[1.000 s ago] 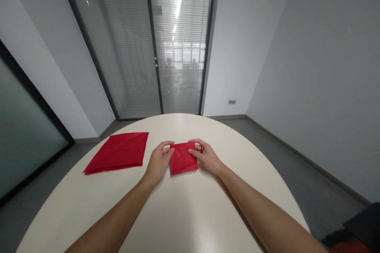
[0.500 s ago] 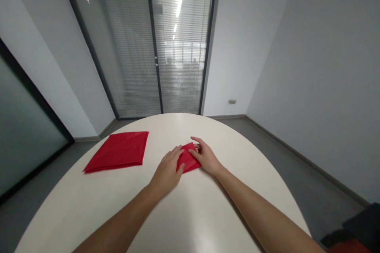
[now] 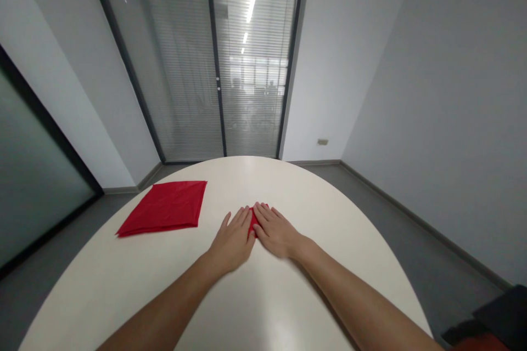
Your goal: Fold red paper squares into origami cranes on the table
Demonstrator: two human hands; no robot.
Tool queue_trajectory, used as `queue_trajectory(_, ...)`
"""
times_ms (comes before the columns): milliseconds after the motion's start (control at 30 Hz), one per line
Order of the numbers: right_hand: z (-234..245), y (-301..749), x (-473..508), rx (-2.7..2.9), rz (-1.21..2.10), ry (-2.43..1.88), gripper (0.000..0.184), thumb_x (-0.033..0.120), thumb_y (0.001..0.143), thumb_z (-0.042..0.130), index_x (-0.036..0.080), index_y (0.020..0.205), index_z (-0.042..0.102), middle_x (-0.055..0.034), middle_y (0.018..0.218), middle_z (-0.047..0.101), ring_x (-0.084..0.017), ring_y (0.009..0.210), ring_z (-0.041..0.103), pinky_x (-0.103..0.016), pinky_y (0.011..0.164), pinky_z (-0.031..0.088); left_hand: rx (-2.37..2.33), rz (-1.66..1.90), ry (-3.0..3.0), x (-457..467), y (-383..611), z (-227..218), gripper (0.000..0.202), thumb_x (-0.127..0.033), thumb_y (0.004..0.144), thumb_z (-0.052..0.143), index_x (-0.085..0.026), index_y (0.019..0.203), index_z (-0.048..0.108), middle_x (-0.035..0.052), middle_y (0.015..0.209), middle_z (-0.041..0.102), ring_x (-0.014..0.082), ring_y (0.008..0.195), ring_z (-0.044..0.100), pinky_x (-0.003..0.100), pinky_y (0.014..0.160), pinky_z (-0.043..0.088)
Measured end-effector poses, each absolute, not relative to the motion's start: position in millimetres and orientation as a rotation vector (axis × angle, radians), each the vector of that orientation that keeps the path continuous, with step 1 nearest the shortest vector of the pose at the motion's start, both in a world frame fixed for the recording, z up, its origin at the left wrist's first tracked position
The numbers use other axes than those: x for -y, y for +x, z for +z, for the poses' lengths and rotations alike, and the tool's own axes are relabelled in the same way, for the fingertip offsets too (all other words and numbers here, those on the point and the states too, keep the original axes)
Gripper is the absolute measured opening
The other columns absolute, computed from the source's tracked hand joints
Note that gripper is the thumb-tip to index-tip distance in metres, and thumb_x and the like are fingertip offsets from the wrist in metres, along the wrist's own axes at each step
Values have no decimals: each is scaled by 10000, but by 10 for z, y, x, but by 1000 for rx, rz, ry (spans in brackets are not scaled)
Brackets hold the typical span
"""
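A small folded red cloth (image 3: 254, 221) lies on the white round table (image 3: 247, 175), mostly covered by my two hands. My left hand (image 3: 234, 240) rests flat at its left side, fingers stretched out and pointing away from me. Over the cloth's right part, my right hand (image 3: 275, 232) is laid flat with its fingers extended. Only a narrow red strip shows between the hands, plus a bit beyond the right fingertips. Neither hand grips anything.
A larger folded red cloth (image 3: 168, 205) lies flat on the table's left side. Beyond the table stands a glass partition with blinds (image 3: 185, 77). A dark object (image 3: 502, 312), partly cut off, is at the lower right.
My right hand has turned from holding the small cloth's right edge to lying flat on top of it, moving left toward my left hand. More of the small cloth is now hidden.
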State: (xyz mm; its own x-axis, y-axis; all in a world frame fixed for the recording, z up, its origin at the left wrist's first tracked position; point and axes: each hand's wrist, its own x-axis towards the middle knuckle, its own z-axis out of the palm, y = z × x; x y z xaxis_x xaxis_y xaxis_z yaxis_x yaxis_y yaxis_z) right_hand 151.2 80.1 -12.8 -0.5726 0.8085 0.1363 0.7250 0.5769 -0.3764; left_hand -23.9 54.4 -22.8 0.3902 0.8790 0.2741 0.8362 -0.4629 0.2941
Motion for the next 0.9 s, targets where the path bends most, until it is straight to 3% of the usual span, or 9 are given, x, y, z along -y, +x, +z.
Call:
queue_trajectory(300, -1, 1581, -779, 2602, 404, -1377, 759, 530, 982, 335, 69, 1573, 216, -165, 1629, 177, -302, 1525, 141, -538, 1229, 73, -1764, 480, 2507, -608, -345, -191, 545, -264, 957, 374, -82, 1467, 441, 191, 1563, 373, 325, 1478, 303, 566, 1189, 213)
queue_trajectory(400, 37, 1592, -780, 2633, 403, -1359, 773, 541, 973, 354, 78, 1575, 210, -167, 1632, 174, -290, 1528, 129, -531, 1232, 52, -1697, 433, 2577, -613, -361, -156, 563, -228, 949, 375, -108, 1499, 395, 131, 1610, 301, 263, 1503, 253, 498, 1211, 220)
queue_trajectory(533, 76, 1608, -793, 2667, 405, -1316, 796, 522, 944, 428, 88, 1576, 215, -172, 1633, 173, -294, 1527, 132, -524, 1232, 58, -1536, 340, 2620, -593, -356, -109, 552, -209, 974, 307, -138, 1519, 361, 80, 1600, 341, 191, 1484, 304, 443, 1207, 264)
queue_trajectory(700, 99, 1610, -774, 2668, 381, -1241, 800, 532, 931, 456, 98, 1570, 249, -181, 1626, 197, -301, 1522, 154, -528, 1230, 73, -1626, 280, 2657, -526, -357, -52, 551, -266, 978, 346, -107, 1505, 383, 139, 1587, 350, 245, 1478, 319, 514, 1207, 236)
queue_trajectory(900, 106, 1620, -755, 2705, 400, -1213, 777, 533, 938, 448, 141, 1577, 240, -158, 1627, 212, -295, 1526, 135, -550, 1225, 69, -1665, 189, 2669, -553, -419, -7, 555, -236, 964, 350, -91, 1498, 391, 161, 1586, 341, 264, 1482, 309, 519, 1204, 242)
